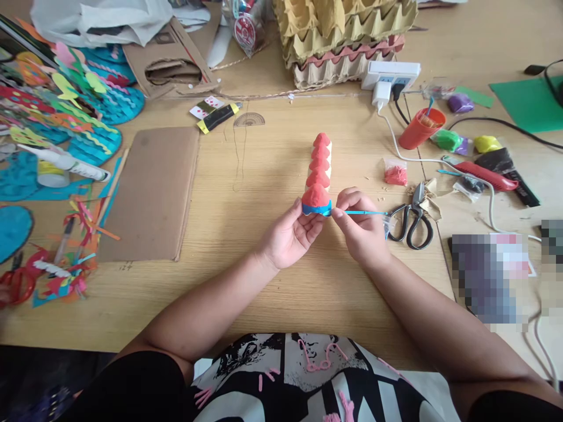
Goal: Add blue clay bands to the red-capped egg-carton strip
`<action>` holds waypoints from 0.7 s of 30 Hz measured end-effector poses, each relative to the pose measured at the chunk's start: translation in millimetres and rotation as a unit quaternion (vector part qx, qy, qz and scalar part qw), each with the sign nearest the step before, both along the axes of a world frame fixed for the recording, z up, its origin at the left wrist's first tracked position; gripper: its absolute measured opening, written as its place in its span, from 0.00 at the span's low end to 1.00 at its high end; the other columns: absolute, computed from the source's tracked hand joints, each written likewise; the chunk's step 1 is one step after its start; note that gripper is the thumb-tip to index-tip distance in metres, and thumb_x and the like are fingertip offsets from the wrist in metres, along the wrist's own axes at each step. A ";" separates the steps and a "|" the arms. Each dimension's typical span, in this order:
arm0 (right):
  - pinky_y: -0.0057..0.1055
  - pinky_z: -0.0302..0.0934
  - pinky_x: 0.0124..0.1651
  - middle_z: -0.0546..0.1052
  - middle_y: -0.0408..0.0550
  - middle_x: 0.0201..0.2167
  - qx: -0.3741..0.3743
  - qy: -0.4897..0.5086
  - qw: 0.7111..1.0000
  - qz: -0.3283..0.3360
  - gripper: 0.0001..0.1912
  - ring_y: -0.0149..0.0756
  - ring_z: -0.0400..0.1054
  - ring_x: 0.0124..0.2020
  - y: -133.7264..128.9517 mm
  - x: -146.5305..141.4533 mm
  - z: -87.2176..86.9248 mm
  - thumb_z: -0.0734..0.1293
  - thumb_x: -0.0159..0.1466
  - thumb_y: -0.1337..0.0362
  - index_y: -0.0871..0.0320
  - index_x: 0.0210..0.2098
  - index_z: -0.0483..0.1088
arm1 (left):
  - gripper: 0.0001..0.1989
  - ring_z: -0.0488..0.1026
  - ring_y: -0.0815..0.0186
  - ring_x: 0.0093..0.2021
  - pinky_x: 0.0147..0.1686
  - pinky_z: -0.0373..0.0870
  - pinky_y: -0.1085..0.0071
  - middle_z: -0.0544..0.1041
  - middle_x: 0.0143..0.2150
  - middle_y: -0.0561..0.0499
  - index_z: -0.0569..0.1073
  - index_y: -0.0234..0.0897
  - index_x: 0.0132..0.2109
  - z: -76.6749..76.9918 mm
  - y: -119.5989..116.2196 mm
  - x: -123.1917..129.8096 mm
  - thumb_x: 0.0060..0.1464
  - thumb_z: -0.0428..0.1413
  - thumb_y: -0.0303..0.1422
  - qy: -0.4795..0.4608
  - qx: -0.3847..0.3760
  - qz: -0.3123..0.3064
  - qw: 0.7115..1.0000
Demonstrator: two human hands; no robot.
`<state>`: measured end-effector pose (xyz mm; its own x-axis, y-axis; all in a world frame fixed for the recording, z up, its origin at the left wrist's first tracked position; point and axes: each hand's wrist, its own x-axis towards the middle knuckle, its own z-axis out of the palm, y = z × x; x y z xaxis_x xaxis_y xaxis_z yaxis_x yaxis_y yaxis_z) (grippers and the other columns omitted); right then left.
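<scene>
A long strip of egg-carton bumps (319, 164), covered in red with a blue band at its near end, points away from me over the table. My left hand (291, 235) grips that near end from the left, thumb on its side and fingers curled beneath. In my right hand (359, 225) a thin blue tool (363, 213) is pinched, its tip touching the blue band at the right. A small clear bag with something blue shows beside my right hand, partly hidden by it.
Scissors (416, 217) lie right of my right hand, near a red cup (421, 126) and clay packets. Cardboard (147, 193) lies left. Egg trays (343, 35) and a power strip (390, 75) stand behind. Another person's hand (5, 293) is at far left.
</scene>
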<state>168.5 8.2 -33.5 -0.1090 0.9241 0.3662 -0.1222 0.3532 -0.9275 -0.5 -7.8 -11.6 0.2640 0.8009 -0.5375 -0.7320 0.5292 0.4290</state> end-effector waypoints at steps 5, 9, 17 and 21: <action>0.39 0.60 0.48 0.70 0.43 0.35 -0.008 -0.013 1.000 -0.021 0.10 0.38 0.65 0.41 -0.3 -0.6 -1.5 0.74 0.69 0.57 0.51 0.34 0.71 | 0.12 0.84 0.72 0.41 0.41 0.78 0.81 0.86 0.40 0.50 0.82 0.35 0.49 1.9 3.1 -0.5 0.72 0.54 0.34 -0.023 -0.002 -0.002 1.000; 0.38 0.60 0.47 0.69 0.43 0.35 -0.004 0.004 1.000 -0.009 0.11 0.37 0.64 0.41 0.1 0.0 -2.5 0.74 0.68 0.57 0.51 0.33 0.70 | 0.12 0.84 0.72 0.38 0.39 0.80 0.80 0.85 0.38 0.50 0.81 0.35 0.48 2.4 4.1 -0.9 0.72 0.54 0.34 -0.029 -0.012 0.005 0.999; 0.37 0.62 0.47 0.72 0.43 0.37 -0.062 0.073 0.995 0.029 0.11 0.36 0.66 0.40 -1.2 -2.8 -0.1 0.76 0.66 0.57 0.51 0.33 0.71 | 0.12 0.84 0.71 0.38 0.39 0.80 0.79 0.85 0.38 0.49 0.82 0.34 0.48 1.5 3.7 -1.0 0.72 0.55 0.35 -0.031 -0.014 0.008 0.999; 0.38 0.66 0.46 0.75 0.43 0.36 -0.177 0.152 0.968 0.095 0.15 0.36 0.69 0.38 -2.1 -5.6 -1.2 0.78 0.62 0.53 0.51 0.32 0.70 | 0.12 0.84 0.71 0.37 0.40 0.81 0.79 0.86 0.40 0.49 0.82 0.35 0.51 1.0 4.7 -1.3 0.72 0.55 0.36 -0.027 -0.018 0.012 0.999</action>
<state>162.9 6.1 -34.7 -0.2253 0.9716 0.0727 -0.4400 -0.0349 -0.8973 -1.9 -3.1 -10.6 0.2738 0.7882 -0.5512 -0.7668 0.5248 0.3696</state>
